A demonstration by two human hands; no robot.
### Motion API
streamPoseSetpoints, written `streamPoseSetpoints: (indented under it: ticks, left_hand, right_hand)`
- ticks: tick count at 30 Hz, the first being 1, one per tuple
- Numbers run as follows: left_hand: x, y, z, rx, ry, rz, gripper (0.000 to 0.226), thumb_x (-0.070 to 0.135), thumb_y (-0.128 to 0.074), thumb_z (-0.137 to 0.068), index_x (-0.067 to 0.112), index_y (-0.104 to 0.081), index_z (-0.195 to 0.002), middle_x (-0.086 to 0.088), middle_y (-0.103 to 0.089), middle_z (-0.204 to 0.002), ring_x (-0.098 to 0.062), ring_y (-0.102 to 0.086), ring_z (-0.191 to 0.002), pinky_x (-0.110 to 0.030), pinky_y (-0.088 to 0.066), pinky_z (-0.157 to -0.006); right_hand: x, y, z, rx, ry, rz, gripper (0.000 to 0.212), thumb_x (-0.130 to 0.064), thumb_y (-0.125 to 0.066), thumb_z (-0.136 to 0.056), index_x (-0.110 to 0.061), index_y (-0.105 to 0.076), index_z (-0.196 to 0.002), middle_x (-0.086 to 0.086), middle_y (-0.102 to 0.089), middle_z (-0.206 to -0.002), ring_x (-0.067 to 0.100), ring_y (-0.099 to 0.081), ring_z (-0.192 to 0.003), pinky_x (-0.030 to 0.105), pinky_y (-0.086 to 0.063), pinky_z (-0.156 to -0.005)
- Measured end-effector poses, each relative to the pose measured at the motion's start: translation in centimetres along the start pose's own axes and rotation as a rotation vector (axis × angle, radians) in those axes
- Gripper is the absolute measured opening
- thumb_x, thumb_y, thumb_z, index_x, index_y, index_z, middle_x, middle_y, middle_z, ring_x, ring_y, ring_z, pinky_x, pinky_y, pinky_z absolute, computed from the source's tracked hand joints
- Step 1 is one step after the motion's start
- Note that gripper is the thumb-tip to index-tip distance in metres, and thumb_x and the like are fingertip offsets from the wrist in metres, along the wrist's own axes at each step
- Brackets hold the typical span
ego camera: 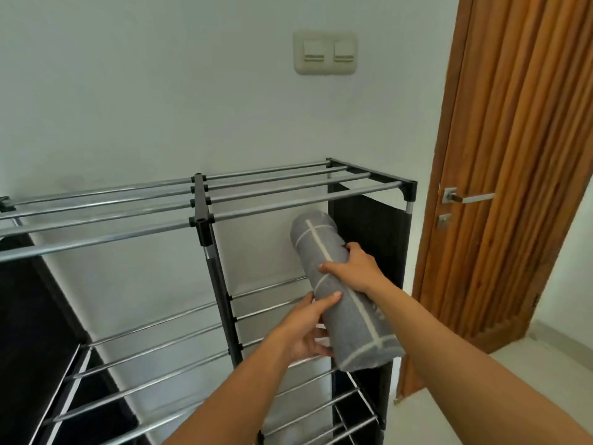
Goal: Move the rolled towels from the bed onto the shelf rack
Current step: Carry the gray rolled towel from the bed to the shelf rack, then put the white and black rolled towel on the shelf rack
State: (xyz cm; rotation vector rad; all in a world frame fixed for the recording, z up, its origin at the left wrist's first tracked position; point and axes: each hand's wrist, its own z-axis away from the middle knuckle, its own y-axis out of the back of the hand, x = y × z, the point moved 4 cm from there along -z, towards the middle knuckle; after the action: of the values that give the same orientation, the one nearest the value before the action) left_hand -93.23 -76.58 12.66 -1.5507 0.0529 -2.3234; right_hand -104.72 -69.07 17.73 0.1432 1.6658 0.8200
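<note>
Grey rolled towel (345, 293) with cream stripes, held in mid-air by both hands and tilted, far end angled up toward the wall inside the right-hand bay of the shelf rack (205, 216), near end lower and closer to the camera. Right hand (356, 268) gripping the roll from the right at about its middle, fingers curled over the top, thumb hidden behind the cloth. Left hand (308, 329) cupped under the lower half from the left, thumb pressed across the front of the roll, fingers wrapped beneath. Towel just below the rack's top tier of chrome bars and above the middle tier of bars; no clear contact with either, though the underside is hidden. Rack built of silver tubes joined by black plastic connectors, standing against a white wall (160, 91), with dark fabric side panels (378, 239) at the right end and lower left. Beige double light switch (324, 53) on the wall above the rack. Wooden slatted door (513, 155) to the right, fitted with a metal lever handle (467, 196) and a small lock below it. Pale tiled floor (545, 348) at the lower right corner.
</note>
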Motion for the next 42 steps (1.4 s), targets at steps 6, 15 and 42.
streamPoseSetpoints:
  ticks: [6, 15, 42]
  left_hand:
    - [1.2, 1.5, -3.1, 0.012, 0.015, -0.017, 0.046, 0.041, -0.062, -0.088, 0.034, -0.046, -0.130, -0.007, -0.056, -0.128, -0.032, -0.061, -0.108, -0.051, -0.057, -0.070]
    - [0.4, 1.7, -4.7, 0.047, 0.086, -0.064, 0.042, 0.035, -0.060, -0.090, 0.028, -0.045, -0.129, -0.007, -0.059, -0.116, -0.031, -0.062, -0.101, -0.047, -0.056, -0.072]
    - [-21.1, -34.4, 16.3, -0.780, -0.447, -1.205, 0.043, 0.031, -0.062, -0.088, 0.011, -0.056, -0.125, -0.010, -0.055, -0.132, -0.024, -0.053, -0.119, -0.026, -0.039, -0.097]
  right_hand:
    - [0.5, -1.4, -3.9, -0.014, -0.079, 0.046, 0.086, -0.049, -0.071, -0.072, -0.017, -0.032, -0.142, 0.012, -0.050, -0.135, 0.031, -0.055, -0.116, 0.046, -0.049, -0.095]
    - [2.6, -2.6, -5.5, -0.078, -0.131, 0.169, 0.077, -0.052, -0.060, -0.081, -0.013, -0.037, -0.143, 0.011, -0.047, -0.142, 0.029, -0.051, -0.122, 0.040, -0.046, -0.097]
    - [25.9, 16.0, 57.1, 0.914, -0.828, 0.042, 0.025, -0.017, -0.065, -0.087, -0.006, -0.068, -0.109, 0.012, -0.071, -0.103, 0.025, -0.064, -0.099, 0.032, -0.044, -0.083]
